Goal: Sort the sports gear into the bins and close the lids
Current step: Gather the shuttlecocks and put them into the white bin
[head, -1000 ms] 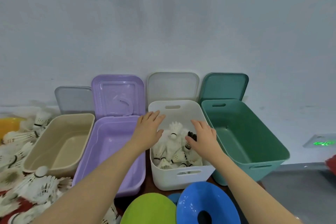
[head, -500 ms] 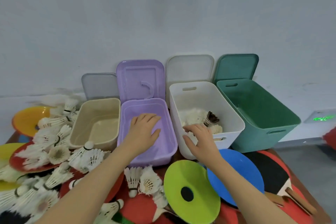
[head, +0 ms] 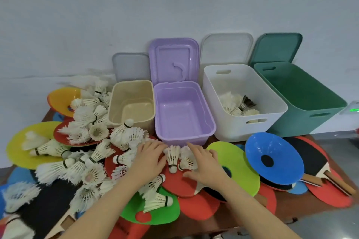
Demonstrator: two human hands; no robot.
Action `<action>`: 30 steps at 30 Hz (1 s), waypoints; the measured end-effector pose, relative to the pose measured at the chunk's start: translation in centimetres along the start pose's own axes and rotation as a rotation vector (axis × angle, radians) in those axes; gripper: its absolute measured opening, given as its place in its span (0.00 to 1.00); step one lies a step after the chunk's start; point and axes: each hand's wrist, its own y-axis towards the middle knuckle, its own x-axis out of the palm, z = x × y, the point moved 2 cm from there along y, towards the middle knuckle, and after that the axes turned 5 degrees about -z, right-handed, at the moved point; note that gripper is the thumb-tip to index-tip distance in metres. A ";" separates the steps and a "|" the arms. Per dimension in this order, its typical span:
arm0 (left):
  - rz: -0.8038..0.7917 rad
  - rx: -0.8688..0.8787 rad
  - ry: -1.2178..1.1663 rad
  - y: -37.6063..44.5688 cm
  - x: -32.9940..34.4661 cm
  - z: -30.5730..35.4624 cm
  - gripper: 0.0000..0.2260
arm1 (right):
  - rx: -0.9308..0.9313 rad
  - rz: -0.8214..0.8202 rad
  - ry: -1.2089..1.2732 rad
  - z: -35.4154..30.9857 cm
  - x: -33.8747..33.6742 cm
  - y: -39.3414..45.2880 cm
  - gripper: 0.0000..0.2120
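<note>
Shuttlecocks [head: 172, 158], two lying side by side on a red paddle [head: 182, 182] just before the purple bin [head: 210, 122], sit between both hands, corks pointing toward the person; left hand [head: 147, 161] and right hand [head: 204, 165] flank them equally near, fingers spread and relaxed (grasping nothing yet).

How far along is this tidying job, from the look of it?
Barely begun. Done: a few shuttlecocks lie in the white bin. In hand: the left hand and right hand flank two shuttlecocks before the purple bin. Left: most shuttlecocks, the discs and the paddles remain out; all four lids stand open.
</note>
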 end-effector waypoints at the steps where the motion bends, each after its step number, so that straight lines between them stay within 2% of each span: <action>1: -0.004 0.005 -0.003 -0.6 0.1 -0.4 0.27 | 0.002 0.034 -0.033 -0.3 0.3 0.2 0.38; 3: -0.004 0.022 -0.001 -1.7 0.4 -1.3 0.28 | 0.014 0.124 -0.031 -0.5 0.6 0.2 0.32; 5: -0.016 0.059 0.040 -2.8 0.8 -1.8 0.25 | 0.027 0.202 0.016 -0.6 0.6 -0.3 0.29; 12: -0.148 0.140 0.371 -5.0 2.8 -2.7 0.26 | 0.053 0.265 0.118 -1.3 0.7 -2.2 0.29; 16: -0.070 0.153 0.320 -5.4 2.6 -2.5 0.18 | 0.055 0.281 0.141 -2.0 0.5 -2.9 0.34; 19: -0.018 0.159 0.217 -5.7 2.3 -2.7 0.18 | 0.048 0.307 0.165 -2.3 0.1 -3.5 0.32; 22: 0.115 0.194 0.103 -5.7 1.6 -2.4 0.18 | 0.025 0.353 0.191 -2.3 -0.4 -4.3 0.31; 26: 0.289 0.241 0.075 -3.9 -0.5 -0.8 0.16 | -0.008 0.438 0.202 -1.9 -2.4 -4.7 0.28; 30: 0.376 0.277 0.063 0.4 -2.4 1.3 0.14 | 0.018 0.522 0.191 -0.6 -6.1 -3.8 0.27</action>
